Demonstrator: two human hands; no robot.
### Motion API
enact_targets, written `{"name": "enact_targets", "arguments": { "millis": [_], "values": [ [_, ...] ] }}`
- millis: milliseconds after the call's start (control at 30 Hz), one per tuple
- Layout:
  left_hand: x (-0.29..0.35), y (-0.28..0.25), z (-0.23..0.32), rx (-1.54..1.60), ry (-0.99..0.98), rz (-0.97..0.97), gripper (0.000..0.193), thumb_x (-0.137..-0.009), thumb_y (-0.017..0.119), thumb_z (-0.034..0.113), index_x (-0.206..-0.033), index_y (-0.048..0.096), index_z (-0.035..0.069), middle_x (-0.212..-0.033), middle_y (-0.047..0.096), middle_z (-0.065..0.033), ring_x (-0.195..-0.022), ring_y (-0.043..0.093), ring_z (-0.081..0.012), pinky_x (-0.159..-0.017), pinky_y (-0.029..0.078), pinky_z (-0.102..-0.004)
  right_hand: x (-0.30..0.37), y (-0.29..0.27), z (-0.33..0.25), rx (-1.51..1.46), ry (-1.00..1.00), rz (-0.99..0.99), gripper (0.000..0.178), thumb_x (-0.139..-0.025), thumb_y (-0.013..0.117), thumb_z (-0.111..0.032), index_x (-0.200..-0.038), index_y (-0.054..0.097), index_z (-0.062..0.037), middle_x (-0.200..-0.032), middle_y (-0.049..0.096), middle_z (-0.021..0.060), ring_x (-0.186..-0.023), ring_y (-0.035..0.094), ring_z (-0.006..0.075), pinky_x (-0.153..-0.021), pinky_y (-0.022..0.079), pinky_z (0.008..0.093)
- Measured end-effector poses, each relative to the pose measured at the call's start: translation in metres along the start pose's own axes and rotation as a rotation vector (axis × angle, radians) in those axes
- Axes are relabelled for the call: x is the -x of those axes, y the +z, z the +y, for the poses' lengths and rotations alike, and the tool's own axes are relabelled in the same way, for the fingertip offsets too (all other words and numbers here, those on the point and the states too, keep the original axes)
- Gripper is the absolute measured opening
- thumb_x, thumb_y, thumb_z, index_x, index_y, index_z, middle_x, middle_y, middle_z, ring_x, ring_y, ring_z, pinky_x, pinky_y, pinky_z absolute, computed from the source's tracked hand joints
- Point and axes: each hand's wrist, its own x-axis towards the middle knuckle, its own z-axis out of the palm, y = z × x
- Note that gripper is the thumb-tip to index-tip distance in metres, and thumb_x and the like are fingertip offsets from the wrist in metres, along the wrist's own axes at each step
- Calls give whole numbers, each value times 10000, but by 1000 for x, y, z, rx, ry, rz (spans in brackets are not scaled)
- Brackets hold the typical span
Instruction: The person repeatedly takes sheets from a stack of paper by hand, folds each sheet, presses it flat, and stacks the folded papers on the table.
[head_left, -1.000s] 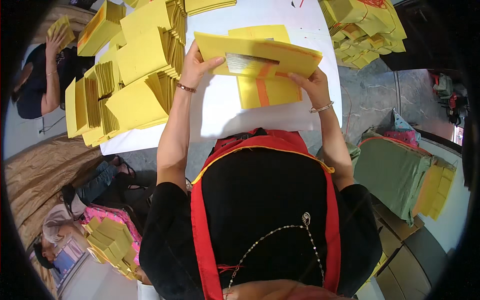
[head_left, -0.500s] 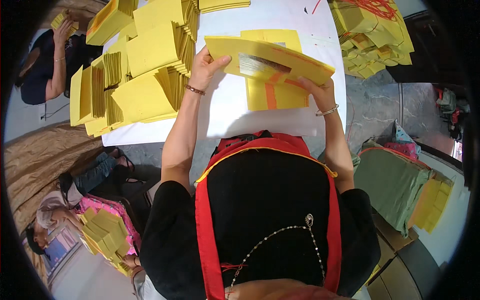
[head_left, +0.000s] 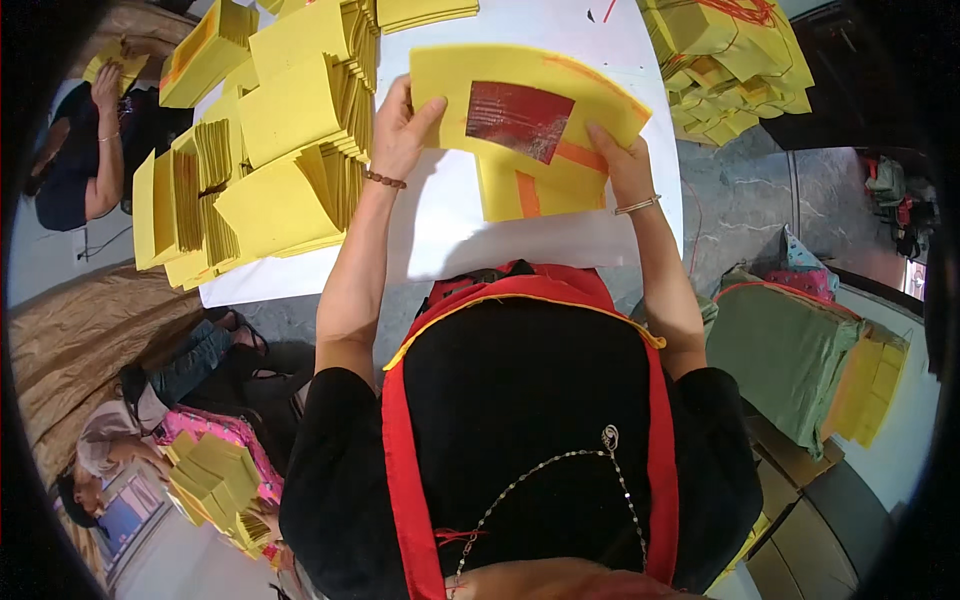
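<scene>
Between my two hands a flat yellow paper packet (head_left: 500, 66) is held up over the white table (head_left: 440, 225). Its face shows a shiny dark red panel (head_left: 520, 120) and an orange stripe running off the panel's right side. My left hand (head_left: 402, 130) pinches the left edge, thumb on the face. On the right edge, my right hand (head_left: 628, 168) grips it the same way, fingers hidden behind. Another yellow packet (head_left: 500, 195) with an orange band lies on the table below, partly covered by the held one.
Piles of folded yellow packets (head_left: 290, 115) fill the table's left side. More yellow bundles (head_left: 735, 75) with red string sit at the right. A green-wrapped bale (head_left: 775, 350) stands right of me. At the left are one person (head_left: 80, 150) and another (head_left: 120, 440), both handling yellow paper.
The held packet has tilted so its face turns up toward me, and its panel now shows dark red instead of silvery glare. Both hands keep their hold.
</scene>
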Motion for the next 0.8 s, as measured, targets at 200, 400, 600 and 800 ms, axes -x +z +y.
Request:
{"name": "enact_targets", "arguments": {
  "millis": [200, 400, 600, 800],
  "values": [
    [23, 42, 37, -950, 766, 21, 398, -673, 575, 8, -1067, 562, 66, -1043, 581, -107, -933, 530, -293, -805, 378, -406, 15, 3, 16, -528, 134, 139, 299, -885, 569, -158, -1146, 497, -32, -1055, 579, 56, -918, 596, 184, -778, 521, 337],
    [70, 84, 5, -1156, 675, -175, 530, -668, 639, 102, -1186, 548, 177, -1258, 473, -27, -1175, 403, -205, -926, 288, -418, 45, 26, 37, -745, 249, 288, 340, -901, 542, -170, -1202, 436, -53, -1110, 552, 60, -992, 570, 189, -803, 518, 347],
    [57, 64, -21, -822, 638, -342, 498, -668, 563, -15, -1157, 560, 81, -1151, 566, -88, -1082, 510, -294, -894, 414, -394, 82, 23, 11, -472, 278, -72, 409, -842, 622, -195, -1182, 459, -35, -1118, 554, 65, -905, 602, 172, -748, 513, 313],
    [75, 41, -15, -767, 518, -589, 405, -764, 468, -17, -1148, 565, 66, -1169, 563, -108, -1139, 488, -277, -961, 392, -398, 85, -47, 48, 597, 3, -14, 479, -723, 701, -86, -1159, 508, -41, -1088, 574, 90, -840, 602, 153, -687, 479, 258]
  ]
}}
